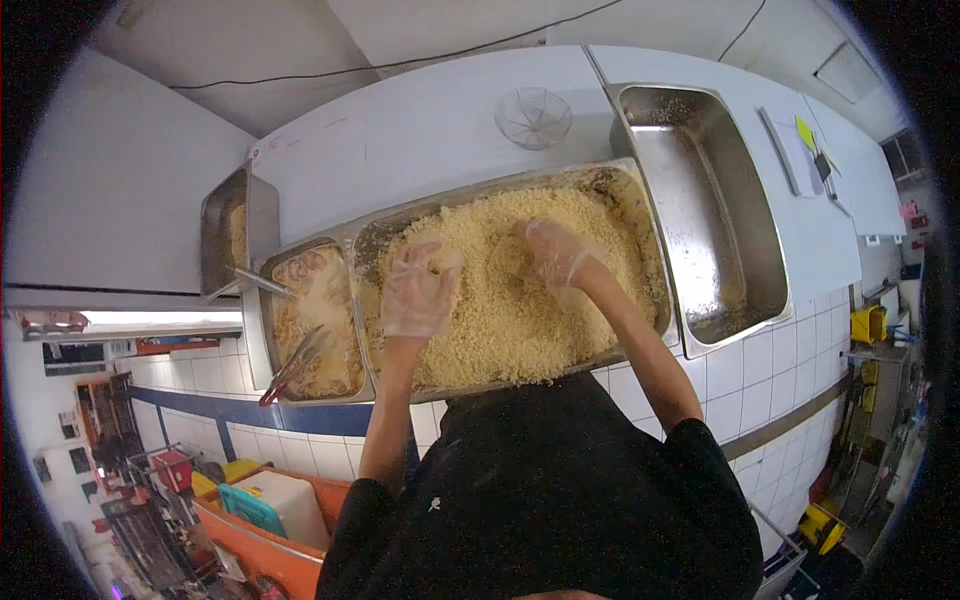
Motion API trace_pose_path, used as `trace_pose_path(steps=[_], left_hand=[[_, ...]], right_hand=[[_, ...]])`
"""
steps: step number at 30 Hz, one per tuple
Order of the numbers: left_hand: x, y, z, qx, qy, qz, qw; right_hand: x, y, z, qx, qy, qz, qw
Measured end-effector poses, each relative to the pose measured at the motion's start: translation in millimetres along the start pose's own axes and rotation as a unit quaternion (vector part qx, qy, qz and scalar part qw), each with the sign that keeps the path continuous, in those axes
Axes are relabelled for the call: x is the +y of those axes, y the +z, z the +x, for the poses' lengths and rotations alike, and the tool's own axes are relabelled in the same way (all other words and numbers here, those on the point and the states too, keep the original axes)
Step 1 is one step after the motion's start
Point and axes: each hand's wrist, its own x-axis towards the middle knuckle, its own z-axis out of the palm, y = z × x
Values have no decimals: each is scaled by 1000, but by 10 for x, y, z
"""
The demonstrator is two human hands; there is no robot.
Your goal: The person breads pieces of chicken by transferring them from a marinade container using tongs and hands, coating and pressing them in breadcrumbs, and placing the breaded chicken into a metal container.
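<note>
A deep metal pan (360,300) is heaped with pale yellow crumbs (530,330). Both my hands are in it, wearing clear plastic gloves. My left hand (415,292) rests over the left part of the crumbs, its fingers curved and thumb apart; only crumb-coloured material shows between them. My right hand (557,252) has its fingers curled down into the crumbs right of the middle, and whatever they hold is hidden. On the left, a smaller metal pan (365,375) holds a pale, wet-looking batter (310,350) with pinkish pieces. Metal tongs with red handles (295,365) lie across it.
An upright metal container (262,215) stands at the far left. A wire strainer (533,118) lies on the white counter behind the crumbs. Right of the crumbs is a deep metal pan (690,215), then a white pad (790,150). An orange bin (265,555) is below left.
</note>
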Motion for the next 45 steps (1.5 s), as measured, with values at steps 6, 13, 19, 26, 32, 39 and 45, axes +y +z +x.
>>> trace_pose_path(steps=[6, 13, 19, 26, 32, 39, 45], left_hand=[[435, 322, -549, -41, 328, -139, 934], [794, 912, -498, -55, 406, 20, 912], [603, 719, 7, -1, 409, 105, 907], [326, 746, -489, -31, 397, 8, 917], [-269, 516, -234, 104, 317, 117, 935], [-219, -38, 64, 86, 60, 38, 994], [-34, 453, -22, -62, -73, -75, 993]], right_hand=[[-214, -216, -586, 253, -71, -34, 964], [-192, -114, -759, 407, 4, 48, 912], [-237, -130, -845, 459, 45, 134, 877], [0, 587, -1102, 358, 28, 216, 908], [-356, 556, -705, 119, -140, -148, 972], [121, 247, -423, 147, -45, -198, 968], [-331, -17, -218, 55, 49, -114, 991]])
